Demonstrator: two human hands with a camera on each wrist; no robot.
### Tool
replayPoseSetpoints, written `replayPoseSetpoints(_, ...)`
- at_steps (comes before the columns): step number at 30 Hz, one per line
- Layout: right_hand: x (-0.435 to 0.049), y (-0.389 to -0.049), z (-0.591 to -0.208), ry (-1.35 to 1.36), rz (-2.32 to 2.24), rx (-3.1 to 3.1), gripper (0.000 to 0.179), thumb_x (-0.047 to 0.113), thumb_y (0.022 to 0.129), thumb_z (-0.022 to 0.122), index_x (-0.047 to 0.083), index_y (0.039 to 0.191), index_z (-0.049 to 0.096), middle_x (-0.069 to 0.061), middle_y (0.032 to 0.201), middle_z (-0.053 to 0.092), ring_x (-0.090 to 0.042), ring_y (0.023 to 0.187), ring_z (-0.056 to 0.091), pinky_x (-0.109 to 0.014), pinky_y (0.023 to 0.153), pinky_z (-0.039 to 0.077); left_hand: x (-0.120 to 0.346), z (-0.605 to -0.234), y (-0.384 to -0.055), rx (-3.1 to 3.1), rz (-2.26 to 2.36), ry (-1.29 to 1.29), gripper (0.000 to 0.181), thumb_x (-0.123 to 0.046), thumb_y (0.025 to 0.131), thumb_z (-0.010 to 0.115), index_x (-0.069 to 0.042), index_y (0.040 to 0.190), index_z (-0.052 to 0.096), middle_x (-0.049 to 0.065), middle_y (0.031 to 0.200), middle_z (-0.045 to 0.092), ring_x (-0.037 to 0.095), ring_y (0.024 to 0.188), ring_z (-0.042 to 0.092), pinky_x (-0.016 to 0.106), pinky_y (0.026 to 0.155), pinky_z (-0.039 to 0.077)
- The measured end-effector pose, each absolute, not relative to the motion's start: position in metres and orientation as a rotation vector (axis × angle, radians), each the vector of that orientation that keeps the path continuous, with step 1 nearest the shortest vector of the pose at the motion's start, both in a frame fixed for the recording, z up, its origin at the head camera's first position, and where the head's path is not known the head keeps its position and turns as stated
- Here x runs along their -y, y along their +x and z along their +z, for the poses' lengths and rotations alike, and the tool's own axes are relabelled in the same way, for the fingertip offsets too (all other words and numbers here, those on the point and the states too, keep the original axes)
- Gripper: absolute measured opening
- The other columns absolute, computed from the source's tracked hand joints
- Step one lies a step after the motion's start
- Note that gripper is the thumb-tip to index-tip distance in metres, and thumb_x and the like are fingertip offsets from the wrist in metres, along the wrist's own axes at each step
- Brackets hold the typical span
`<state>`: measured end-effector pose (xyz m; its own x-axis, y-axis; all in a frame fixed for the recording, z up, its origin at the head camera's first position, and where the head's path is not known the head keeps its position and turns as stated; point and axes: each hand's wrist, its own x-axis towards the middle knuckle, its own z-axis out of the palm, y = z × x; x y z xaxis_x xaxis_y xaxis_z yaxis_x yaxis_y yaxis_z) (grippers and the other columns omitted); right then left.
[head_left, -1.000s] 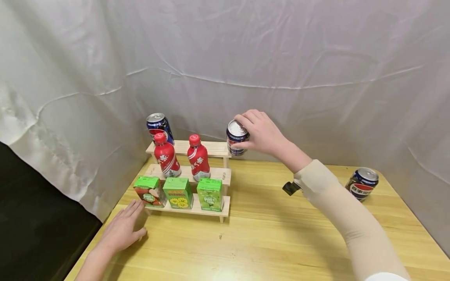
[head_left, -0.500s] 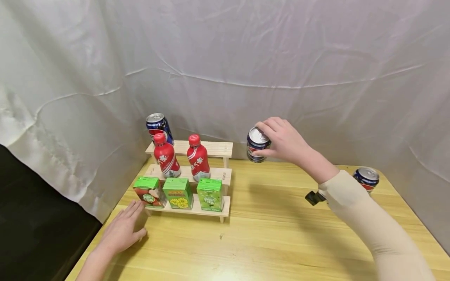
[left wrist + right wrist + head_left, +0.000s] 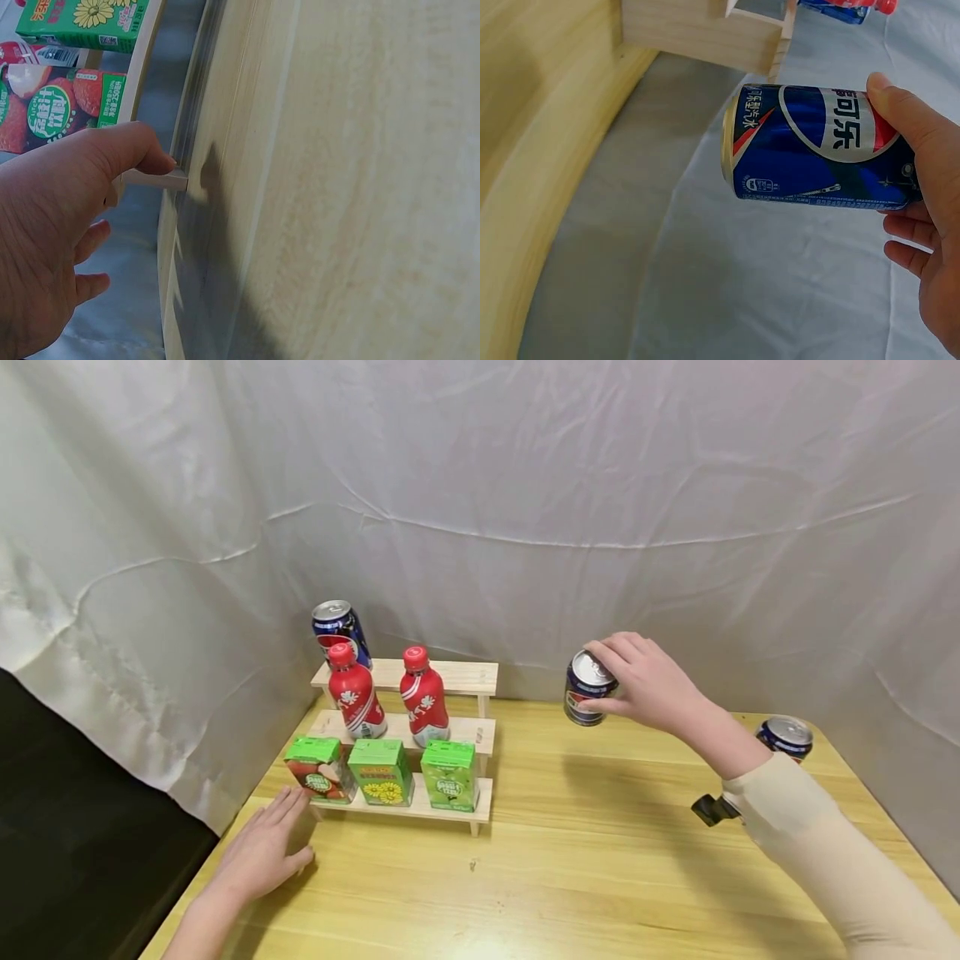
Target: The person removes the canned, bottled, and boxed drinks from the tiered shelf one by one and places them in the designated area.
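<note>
My right hand (image 3: 651,683) grips a blue soda can (image 3: 583,700) by its upper part and holds it above the table, right of the wooden tiered shelf (image 3: 450,675). In the right wrist view the thumb lies along one side of the can (image 3: 817,146) and fingers curl behind it. My left hand (image 3: 261,852) rests at the shelf's front left corner, fingers extended, beside a juice box with strawberry pictures (image 3: 321,777). In the left wrist view that hand (image 3: 60,217) is close to a shelf leg (image 3: 156,179) and holds nothing.
Two red bottles (image 3: 356,700) stand on the middle tier, and juice boxes (image 3: 381,781) line the bottom one. One blue can (image 3: 341,631) is at the top tier's left end. Another can (image 3: 784,739) stands at the table's right, partly behind my right arm. Grey cloth (image 3: 600,510) hangs behind.
My right hand has carried the can away from the top tier's right end, moving right and slightly lower in the head view. The left hand has stayed in place.
</note>
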<state>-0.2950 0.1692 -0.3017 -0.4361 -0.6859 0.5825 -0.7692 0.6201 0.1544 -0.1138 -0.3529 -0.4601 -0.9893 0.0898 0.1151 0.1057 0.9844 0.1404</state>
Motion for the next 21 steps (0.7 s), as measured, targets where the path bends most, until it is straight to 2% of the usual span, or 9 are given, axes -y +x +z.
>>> replayPoseSetpoints(21, -0.239, -0.285, -0.333, 1.003, 0.292, 2.349, 0.079, 0.033, 0.062, 0.090, 0.001, 0.128, 0.058, -0.015, 0.112, 0.060, -0.034, 0.107, 0.052, -0.049, 0.093, 0.044, 0.353, -0.460, -0.114, 3.027, -0.215, -0.152, 0.081, -0.031, 0.081, 0.072, 0.005, 0.146, 0.039, 0.027, 0.152, 0.036, 0.046, 0.141, 0.033, 0.064, 0.112, 0.029)
